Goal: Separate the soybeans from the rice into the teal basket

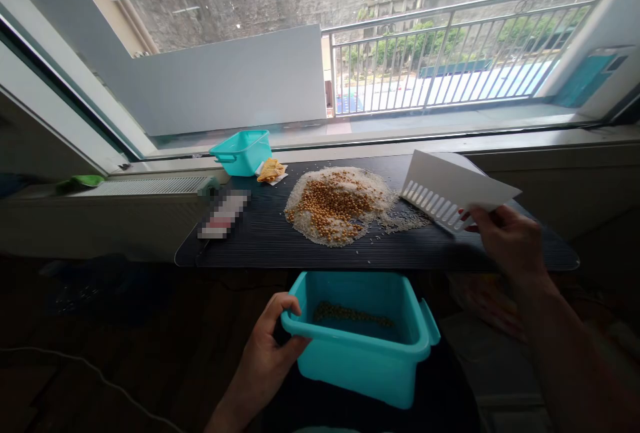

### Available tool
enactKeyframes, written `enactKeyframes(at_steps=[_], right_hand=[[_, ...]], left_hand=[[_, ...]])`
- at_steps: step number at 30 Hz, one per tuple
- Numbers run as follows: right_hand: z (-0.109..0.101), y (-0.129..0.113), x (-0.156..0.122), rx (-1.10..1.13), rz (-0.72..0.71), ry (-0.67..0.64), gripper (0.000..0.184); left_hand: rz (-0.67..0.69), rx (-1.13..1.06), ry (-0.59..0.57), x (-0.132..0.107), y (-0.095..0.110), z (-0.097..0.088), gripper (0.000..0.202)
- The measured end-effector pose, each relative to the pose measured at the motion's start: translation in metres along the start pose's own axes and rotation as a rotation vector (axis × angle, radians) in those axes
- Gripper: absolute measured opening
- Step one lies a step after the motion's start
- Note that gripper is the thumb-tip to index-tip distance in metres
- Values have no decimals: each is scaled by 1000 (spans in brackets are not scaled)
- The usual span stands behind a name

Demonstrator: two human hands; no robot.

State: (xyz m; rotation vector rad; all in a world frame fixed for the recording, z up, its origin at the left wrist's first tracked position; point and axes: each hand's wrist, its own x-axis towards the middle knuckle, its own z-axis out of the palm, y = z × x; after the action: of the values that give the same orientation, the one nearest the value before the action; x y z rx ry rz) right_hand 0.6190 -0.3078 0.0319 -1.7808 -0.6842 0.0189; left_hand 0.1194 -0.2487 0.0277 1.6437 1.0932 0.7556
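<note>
My left hand [270,340] grips the left rim of a turquoise plastic bin [355,360], below the table's front edge. A thin layer of small beans [350,315] lies on the bin's floor. Over the right part of the table, my right hand [507,236] pinches a white slotted scoop [450,186] by its side, with its slotted part low near the tabletop. Left of the scoop spreads a pile of white rice [320,236] mixed with yellow soybeans [340,200]. Loose grains [405,220] trail from the pile toward the slots.
The dark table [265,246] stands against a window sill. At its back left are a smaller turquoise basket [247,153] and a yellowish crumpled item [271,170] on white paper. A blurred-out flat object [225,213] lies at the left. A radiator [155,185] runs beside the table.
</note>
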Motion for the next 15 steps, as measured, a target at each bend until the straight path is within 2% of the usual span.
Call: enactKeyframes(at_steps=[4,10,13,15], right_hand=[[-9,0,3,16,-9,1,34],[-32,-9,-36,31,-22,-72,57],[-29,-14,-53,72,-16,-147,70],[-24,-16,-57,75,-6,-221,67]], left_hand=[[-1,-10,3,0,1,1,50],[12,41,1,0,2,0,55],[11,49,-3,0,2,-1,56],[12,40,-1,0,1,-1,54]])
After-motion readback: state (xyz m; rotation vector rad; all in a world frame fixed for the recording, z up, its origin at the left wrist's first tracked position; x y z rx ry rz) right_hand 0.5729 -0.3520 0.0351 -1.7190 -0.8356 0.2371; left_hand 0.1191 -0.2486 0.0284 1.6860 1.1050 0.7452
